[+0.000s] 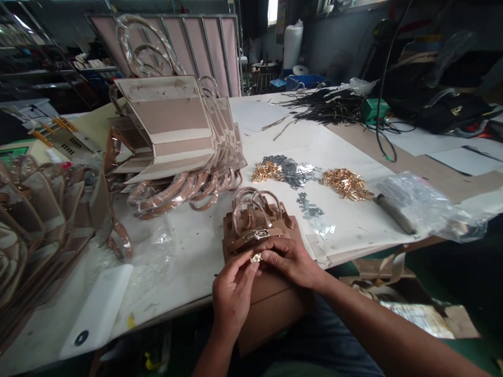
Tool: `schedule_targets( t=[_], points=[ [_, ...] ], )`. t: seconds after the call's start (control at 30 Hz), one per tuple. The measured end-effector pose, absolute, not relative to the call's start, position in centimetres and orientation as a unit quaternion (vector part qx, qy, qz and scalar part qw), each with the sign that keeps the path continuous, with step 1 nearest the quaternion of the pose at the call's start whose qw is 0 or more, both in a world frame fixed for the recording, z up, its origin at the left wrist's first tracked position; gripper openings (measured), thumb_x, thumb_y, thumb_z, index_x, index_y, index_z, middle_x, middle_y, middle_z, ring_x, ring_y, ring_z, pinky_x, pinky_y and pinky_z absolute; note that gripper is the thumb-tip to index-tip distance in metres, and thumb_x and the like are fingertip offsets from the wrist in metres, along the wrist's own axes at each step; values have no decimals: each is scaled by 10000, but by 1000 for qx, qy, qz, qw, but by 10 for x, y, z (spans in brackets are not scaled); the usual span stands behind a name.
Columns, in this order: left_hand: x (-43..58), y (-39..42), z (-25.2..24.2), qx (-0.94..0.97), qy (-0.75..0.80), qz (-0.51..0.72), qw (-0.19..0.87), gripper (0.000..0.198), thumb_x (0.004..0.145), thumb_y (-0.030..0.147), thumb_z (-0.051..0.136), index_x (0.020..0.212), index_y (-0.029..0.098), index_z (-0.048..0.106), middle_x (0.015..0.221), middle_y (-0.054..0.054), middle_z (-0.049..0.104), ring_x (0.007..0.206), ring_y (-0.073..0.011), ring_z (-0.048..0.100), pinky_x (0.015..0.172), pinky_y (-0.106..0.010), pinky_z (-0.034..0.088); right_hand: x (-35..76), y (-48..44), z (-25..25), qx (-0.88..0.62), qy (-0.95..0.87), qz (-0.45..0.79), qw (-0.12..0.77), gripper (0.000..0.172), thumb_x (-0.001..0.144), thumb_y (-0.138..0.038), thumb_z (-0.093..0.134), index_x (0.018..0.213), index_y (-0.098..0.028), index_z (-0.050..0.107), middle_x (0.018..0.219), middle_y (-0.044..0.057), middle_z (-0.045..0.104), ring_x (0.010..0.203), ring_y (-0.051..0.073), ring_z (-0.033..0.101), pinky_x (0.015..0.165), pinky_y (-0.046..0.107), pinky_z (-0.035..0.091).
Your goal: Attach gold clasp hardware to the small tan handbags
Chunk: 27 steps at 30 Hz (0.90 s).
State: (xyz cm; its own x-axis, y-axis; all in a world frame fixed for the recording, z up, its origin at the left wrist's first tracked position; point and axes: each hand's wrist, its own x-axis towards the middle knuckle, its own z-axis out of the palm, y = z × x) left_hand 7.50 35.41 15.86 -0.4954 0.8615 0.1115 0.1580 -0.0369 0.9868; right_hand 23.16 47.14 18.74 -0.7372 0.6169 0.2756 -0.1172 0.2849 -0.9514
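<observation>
A small gold-coloured metal fitting (pixel 256 258) is pinched between the fingertips of my left hand (pixel 235 290) and my right hand (pixel 289 259). Both hands are closed around it, just in front of a brown handbag (pixel 293 223). The bag leans at the table's front edge, its lower part reaching down over my lap. Its two handles (pixel 273 201) are wrapped in clear film and stand up. A metal clasp plate (pixel 257 234) shows on a strap behind my fingers. My hands hide part of the bag's front.
Piles of gold fittings (pixel 347 184) and flat grey metal plates (pixel 295 172) lie beyond the bag. Stacked unfinished bag panels (pixel 180 122) and more bag pieces (pixel 45 205) fill the left. Clear plastic (pixel 429 201) and a dark rod (pixel 395 214) lie right; black strips (pixel 331 105) lie behind.
</observation>
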Motion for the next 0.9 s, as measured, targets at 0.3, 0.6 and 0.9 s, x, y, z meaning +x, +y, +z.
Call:
schedule_targets(
  t=[0.3,0.6,0.9],
  points=[
    [76,354,160,365,617,614,330,393,918,472,775,1204,210,712,1037,-51,779,781,-171,753,785,-289,632,229,469,184,-168,-731,555,361,181,1030,-405,777,1100,-238,790,1061,42,762,1002,236,715,917,352,552],
    [60,359,165,476,710,519,13,406,940,401,710,1313,246,661,1336,-124,667,1259,-325,618,1124,-516,505,234,464,179,-214,-715,513,424,135,1033,-371,744,1067,-241,764,1388,103,679,1432,315,515,1199,502,404],
    [33,369,157,463,779,421,30,699,845,550,710,1397,135,599,1297,-193,673,1134,-371,656,1002,-572,552,213,457,201,-150,-677,606,390,173,1018,-406,762,1045,-236,749,1421,95,656,1339,304,597,1178,474,430]
  ],
)
